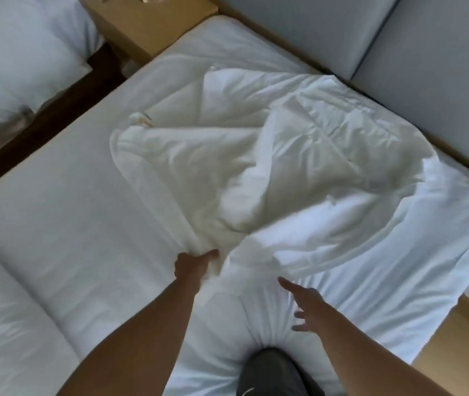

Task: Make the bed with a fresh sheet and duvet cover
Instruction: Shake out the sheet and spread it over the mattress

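Twisting threatens the duvet (270, 155), heaped mid-bed toward the far edge, since only the left hand (196, 267) grips a bunched fold while the right hand (307, 304) hovers open (fingers spread, holding nothing), and the sheet (70, 195) may ruck.

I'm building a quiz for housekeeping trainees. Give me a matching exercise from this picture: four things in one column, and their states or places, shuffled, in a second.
Column one:
1. left hand
2. right hand
3. duvet
4. nightstand

Column two:
A. lying crumpled in a heap
B. wooden, at the picture's top edge
C. fingers spread, holding nothing
D. gripping a bunch of the duvet

Pairs: 1-D, 2-C, 3-A, 4-B.
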